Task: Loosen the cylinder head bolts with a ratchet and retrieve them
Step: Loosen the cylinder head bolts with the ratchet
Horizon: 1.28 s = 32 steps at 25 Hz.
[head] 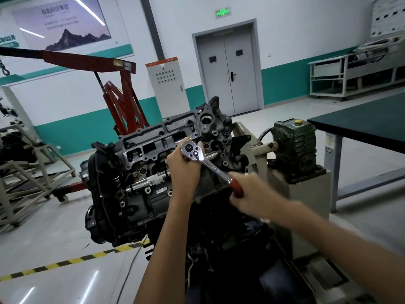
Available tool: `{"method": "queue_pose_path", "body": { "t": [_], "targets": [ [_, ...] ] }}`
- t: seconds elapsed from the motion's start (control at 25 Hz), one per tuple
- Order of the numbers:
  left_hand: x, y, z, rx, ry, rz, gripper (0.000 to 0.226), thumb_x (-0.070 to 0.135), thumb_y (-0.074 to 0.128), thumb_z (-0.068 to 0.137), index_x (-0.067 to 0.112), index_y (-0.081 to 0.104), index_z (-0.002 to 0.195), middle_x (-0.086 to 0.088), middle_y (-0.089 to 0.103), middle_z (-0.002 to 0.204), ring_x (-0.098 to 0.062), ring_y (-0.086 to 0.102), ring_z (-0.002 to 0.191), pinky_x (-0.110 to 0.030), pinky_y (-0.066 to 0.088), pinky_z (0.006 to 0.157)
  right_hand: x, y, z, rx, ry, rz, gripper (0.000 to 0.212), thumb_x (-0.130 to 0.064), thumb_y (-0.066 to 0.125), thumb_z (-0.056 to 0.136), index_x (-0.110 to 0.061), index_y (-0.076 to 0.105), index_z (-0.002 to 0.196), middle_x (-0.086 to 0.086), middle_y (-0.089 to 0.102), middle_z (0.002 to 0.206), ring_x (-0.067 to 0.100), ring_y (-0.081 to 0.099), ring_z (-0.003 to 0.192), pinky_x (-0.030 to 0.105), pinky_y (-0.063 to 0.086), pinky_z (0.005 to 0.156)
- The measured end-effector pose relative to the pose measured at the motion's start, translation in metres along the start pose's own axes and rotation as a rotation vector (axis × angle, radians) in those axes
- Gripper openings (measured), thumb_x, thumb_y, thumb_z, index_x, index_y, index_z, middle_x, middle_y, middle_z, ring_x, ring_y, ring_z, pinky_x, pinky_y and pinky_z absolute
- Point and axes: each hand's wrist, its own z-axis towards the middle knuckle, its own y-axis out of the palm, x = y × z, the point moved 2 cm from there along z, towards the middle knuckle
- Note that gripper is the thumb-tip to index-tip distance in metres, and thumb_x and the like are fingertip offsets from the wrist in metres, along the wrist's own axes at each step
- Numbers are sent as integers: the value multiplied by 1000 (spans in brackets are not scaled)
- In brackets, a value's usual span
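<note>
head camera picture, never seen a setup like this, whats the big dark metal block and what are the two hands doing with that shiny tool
This single picture comes from a camera worn on the person's head, looking down at their own hands. The dark grey metal engine is mounted on a beige stand with a green gearbox. The left hand cups the round head of a chrome ratchet with a red-brown handle; the right hand grips that handle. A second chrome bar tool lies across the engine. Behind stands a red workshop crane.
</note>
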Motion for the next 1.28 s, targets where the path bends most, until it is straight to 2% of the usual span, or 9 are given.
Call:
{"method": "queue_pose_path", "body": {
  "t": [0.16, 0.24, 0.48, 0.6, 0.76, 0.88, 1.0, 1.16, 1.28],
  "targets": [
    [4, -1, -5, 21, 54, -16, 37, 6, 64, 91, 19, 39, 66, -5, 39, 61, -12, 36, 59, -35, 38, 57, -40, 77, -18, 201, 178, 440, 18, -5, 57, 73, -20, 47, 78, -2, 48, 57, 5, 46, 40, 8, 32, 42],
    [2, -2, -2, 17, 36, -15, 39, 4, 63, 90, 18, 38, 64, -4, 37, 60, -13, 33, 58, -34, 34, 56, -47, 78, -18, 187, 149, 458, 21, -3, 56, 72, -22, 48, 76, -6, 48, 56, 3, 48, 43, 6, 33, 43],
    [0, -4, 7, -79, 1, 13, 44, -7, 58, 83, 19, 37, 55, 3, 38, 54, -11, 33, 56, -29, 30, 54, 9, -50, 29, -155, -122, -278, 19, -3, 56, 77, -19, 53, 85, -3, 55, 67, 10, 56, 57, 23, 49, 57],
    [-3, -7, 7, -84, -14, -21, 37, -8, 57, 81, 13, 38, 57, 1, 36, 55, -10, 29, 56, -26, 26, 52, 7, -71, 50, -56, -225, -507, 13, -5, 57, 78, -16, 53, 85, -9, 47, 57, -1, 45, 50, 16, 38, 51],
    [-3, -4, -1, -42, -15, -24, 42, -11, 56, 81, 20, 38, 60, 10, 40, 56, -7, 33, 56, -28, 31, 55, 0, -9, 1, -51, -17, -27, 25, -2, 59, 75, -22, 45, 76, 0, 54, 64, 12, 53, 54, 18, 42, 52],
    [-1, 2, -3, -12, 5, -30, 42, -6, 62, 84, 23, 38, 64, 12, 38, 56, -3, 32, 55, -22, 33, 55, -29, 53, -18, 148, 142, 345, 18, -3, 60, 71, -17, 50, 75, -9, 48, 50, 5, 44, 41, 13, 35, 42],
    [-2, 3, -1, 17, 1, -110, 43, -8, 60, 86, 19, 36, 62, 5, 32, 60, -9, 28, 60, -30, 31, 59, -48, 76, -23, 186, 159, 496, 16, -1, 58, 71, -13, 53, 80, -11, 47, 48, 4, 46, 40, 11, 35, 43],
    [-2, 3, 5, -14, -40, -47, 44, -14, 56, 80, 18, 37, 56, 3, 36, 56, -16, 34, 59, -33, 31, 56, -4, -5, 1, -29, -25, 11, 26, -1, 58, 74, -24, 51, 80, -5, 52, 62, 7, 49, 51, 22, 41, 52],
    [-4, -1, 8, -96, 37, 8, 33, -12, 56, 77, 4, 37, 55, -1, 36, 54, -13, 29, 56, -30, 26, 52, 8, -69, 41, -106, -167, -498, 18, -5, 56, 79, -21, 47, 81, -8, 49, 59, 5, 51, 51, 13, 38, 48]
  ]
}}
